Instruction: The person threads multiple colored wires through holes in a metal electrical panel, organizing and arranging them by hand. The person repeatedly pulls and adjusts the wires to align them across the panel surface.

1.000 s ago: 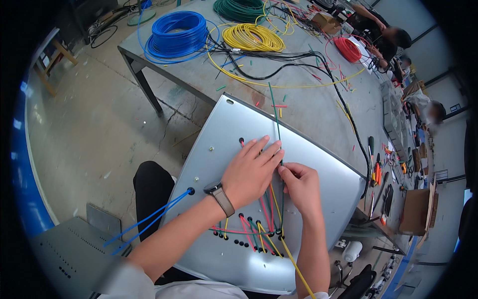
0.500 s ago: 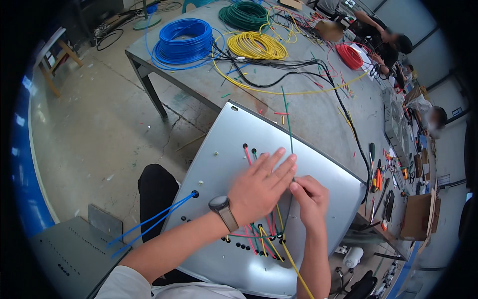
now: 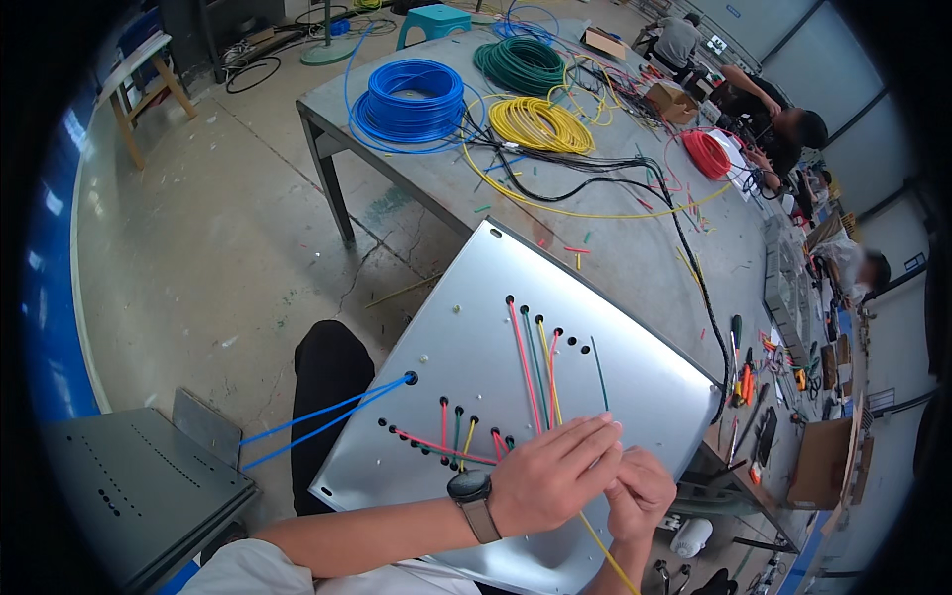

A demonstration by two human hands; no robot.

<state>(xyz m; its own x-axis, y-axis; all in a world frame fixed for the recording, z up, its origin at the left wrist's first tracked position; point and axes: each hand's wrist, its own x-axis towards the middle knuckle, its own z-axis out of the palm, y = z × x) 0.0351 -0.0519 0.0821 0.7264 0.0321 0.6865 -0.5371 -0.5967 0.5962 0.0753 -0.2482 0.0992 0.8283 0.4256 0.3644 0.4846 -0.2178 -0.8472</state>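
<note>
Okay, my right hand (image 3: 640,493) pinches green wire (image 3: 601,377); left hand (image 3: 557,476), can't tell its grip; straight, gentle guiding avoids kinks.

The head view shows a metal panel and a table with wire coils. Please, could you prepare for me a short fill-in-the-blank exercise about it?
1. The watch is on the person's ____ wrist.
2. The pair of wires at the left edge of the metal panel is ____.
3. The coil farthest to the right on the table is ____.
4. The single wire sticking out just beyond the left hand is ____.

Missing words: left; blue; red; green.
</note>
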